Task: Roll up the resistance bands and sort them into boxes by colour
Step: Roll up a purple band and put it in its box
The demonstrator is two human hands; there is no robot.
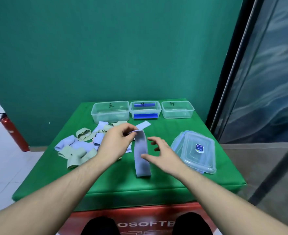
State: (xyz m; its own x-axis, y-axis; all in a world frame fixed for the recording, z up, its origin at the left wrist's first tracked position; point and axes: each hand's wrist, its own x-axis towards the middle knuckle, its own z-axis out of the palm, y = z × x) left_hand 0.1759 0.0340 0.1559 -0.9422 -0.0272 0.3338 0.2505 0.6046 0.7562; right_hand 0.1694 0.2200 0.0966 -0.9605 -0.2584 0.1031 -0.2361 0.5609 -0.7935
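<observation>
Green-padded desk [106, 180] against teal wall, red fire extinguisher [12, 133] standing on floor at far left. Sitting along back edge: three clear boxes, left box [110, 111] and right box [177, 109] looking empty, middle box [145, 110] showing bright blue inside, contents not clear enough to call. Stacked lids [196, 150] resting at right side of desk. Lying heaped at left: loose pile of lilac and pale green bands [78, 150], unrolled, some overlapping; one more lilac strip [144, 125] lying flat just behind the hands. Working on one lilac band [141, 153] stretched lengthwise toward the wearer at desk centre, near end lying on the pad, far end lifted. Left hand [116, 141] pinching that far end, fingers [131, 131] clenched on the fabric and seeming to be curling it over. Right hand [163, 153] hovering just beside the band, fingers spread and released, thumb tip touching or nearly touching the band edge, hard to tell which. Judging step: starting the roll on this band, sorting barely begun given the pile left. Next move likely needing right hand steadying or pressing the strip flat while left keeps turning the end tight toward the near side, then dropping the roll into the box matching lilac; which box that is, not readable from the scribbled labels.
</observation>
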